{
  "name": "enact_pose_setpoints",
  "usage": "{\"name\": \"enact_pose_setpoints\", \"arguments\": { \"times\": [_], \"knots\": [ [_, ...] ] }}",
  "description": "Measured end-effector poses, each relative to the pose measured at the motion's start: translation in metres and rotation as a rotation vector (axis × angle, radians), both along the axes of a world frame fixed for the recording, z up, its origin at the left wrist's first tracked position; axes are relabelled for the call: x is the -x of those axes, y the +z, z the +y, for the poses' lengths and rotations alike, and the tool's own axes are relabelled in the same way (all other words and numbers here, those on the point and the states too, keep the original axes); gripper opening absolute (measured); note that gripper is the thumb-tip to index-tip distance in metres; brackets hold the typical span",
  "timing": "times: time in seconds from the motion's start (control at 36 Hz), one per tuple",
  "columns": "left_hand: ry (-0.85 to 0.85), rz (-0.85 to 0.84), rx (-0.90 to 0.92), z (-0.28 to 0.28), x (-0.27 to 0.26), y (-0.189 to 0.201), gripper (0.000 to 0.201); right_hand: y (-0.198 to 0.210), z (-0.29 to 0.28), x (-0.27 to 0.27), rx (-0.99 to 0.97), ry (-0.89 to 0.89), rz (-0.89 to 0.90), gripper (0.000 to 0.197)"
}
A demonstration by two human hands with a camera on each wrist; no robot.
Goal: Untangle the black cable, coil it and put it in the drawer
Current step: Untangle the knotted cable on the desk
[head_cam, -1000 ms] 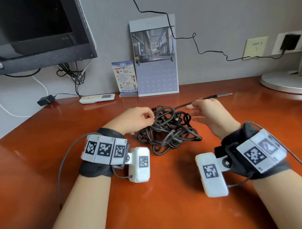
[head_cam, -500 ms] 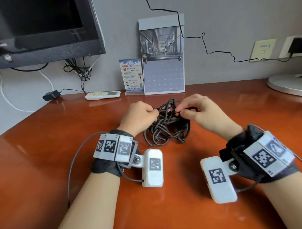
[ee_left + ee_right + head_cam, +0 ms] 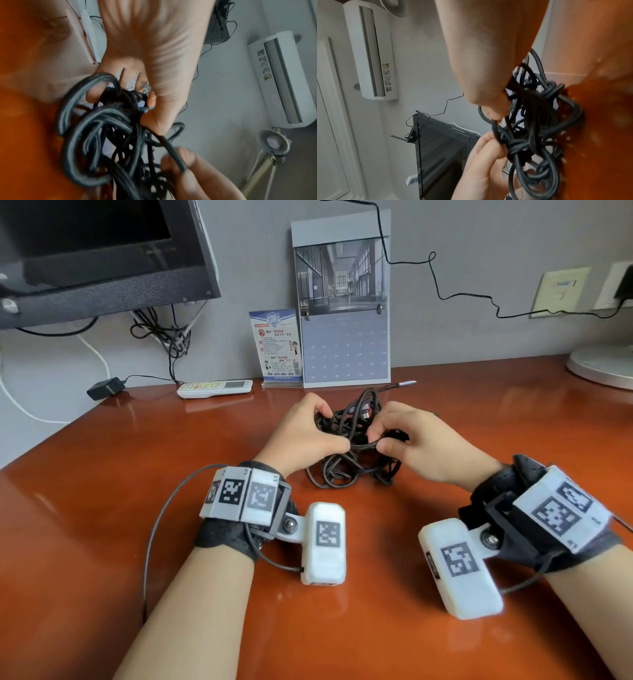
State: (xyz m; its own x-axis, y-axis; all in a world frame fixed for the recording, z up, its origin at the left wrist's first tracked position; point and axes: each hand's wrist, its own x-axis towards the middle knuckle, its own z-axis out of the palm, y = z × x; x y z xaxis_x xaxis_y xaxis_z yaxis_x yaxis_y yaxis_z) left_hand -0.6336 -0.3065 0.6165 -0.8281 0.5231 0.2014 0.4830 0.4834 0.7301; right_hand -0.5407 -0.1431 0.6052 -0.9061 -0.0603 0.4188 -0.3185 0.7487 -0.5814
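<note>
Black cable (image 3: 354, 455), tangled mid-worktop (image 3: 102, 508), pinched by both hands, left (image 3: 301, 433) and right (image 3: 416, 440); calendar (image 3: 342, 302), illegible leaflet (image 3: 275, 344), remote (image 3: 214, 387) along far edge.

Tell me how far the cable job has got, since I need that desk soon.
Done: nothing visible yet. In hand: both the left hand and right hand grip strands of the black cable, which is a knotted clump on the desk. Left: untangling, coiling and stowing; no drawer is in view.
</note>
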Motion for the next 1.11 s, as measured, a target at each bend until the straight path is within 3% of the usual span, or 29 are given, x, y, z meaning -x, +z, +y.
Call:
{"name": "enact_pose_setpoints", "arguments": {
  "times": [0.11, 0.19, 0.25, 0.44, 0.67, 0.78, 0.89, 1.0, 1.06, 1.11],
  "knots": [
    [0.029, -0.063, -0.061, -0.006, 0.004, 0.001, 0.032, 0.005, -0.001, -0.006, 0.226, 0.063, -0.166, 0.008],
    [0.035, -0.081, -0.080, -0.005, 0.003, 0.000, 0.029, 0.005, -0.004, -0.009, 0.113, 0.071, -0.141, 0.015],
    [0.041, -0.093, -0.083, -0.004, 0.002, -0.001, 0.030, 0.008, -0.009, -0.010, 0.140, 0.066, -0.111, 0.022],
    [0.075, -0.114, -0.128, -0.004, 0.000, 0.000, 0.032, 0.009, -0.012, -0.009, -0.027, 0.049, -0.044, 0.021],
    [0.154, -0.155, -0.158, -0.010, 0.005, 0.000, 0.037, 0.014, -0.009, -0.014, 0.079, 0.055, -0.064, 0.035],
    [0.152, -0.166, -0.173, -0.009, 0.007, -0.001, 0.034, 0.015, -0.017, -0.012, -0.056, 0.062, -0.042, 0.013],
    [0.181, -0.170, -0.169, -0.010, 0.008, -0.002, 0.040, 0.015, -0.014, -0.017, -0.081, 0.077, -0.036, 0.038],
    [0.202, -0.175, -0.165, -0.012, 0.008, -0.002, 0.042, 0.019, -0.010, -0.021, 0.005, 0.039, -0.050, 0.023],
    [0.202, -0.171, -0.159, -0.012, 0.007, -0.001, 0.042, 0.021, -0.013, -0.021, -0.014, 0.042, -0.048, 0.029],
    [0.193, -0.169, -0.157, -0.012, 0.006, -0.001, 0.042, 0.024, -0.017, -0.022, -0.074, 0.042, -0.077, 0.023]
  ]
}}
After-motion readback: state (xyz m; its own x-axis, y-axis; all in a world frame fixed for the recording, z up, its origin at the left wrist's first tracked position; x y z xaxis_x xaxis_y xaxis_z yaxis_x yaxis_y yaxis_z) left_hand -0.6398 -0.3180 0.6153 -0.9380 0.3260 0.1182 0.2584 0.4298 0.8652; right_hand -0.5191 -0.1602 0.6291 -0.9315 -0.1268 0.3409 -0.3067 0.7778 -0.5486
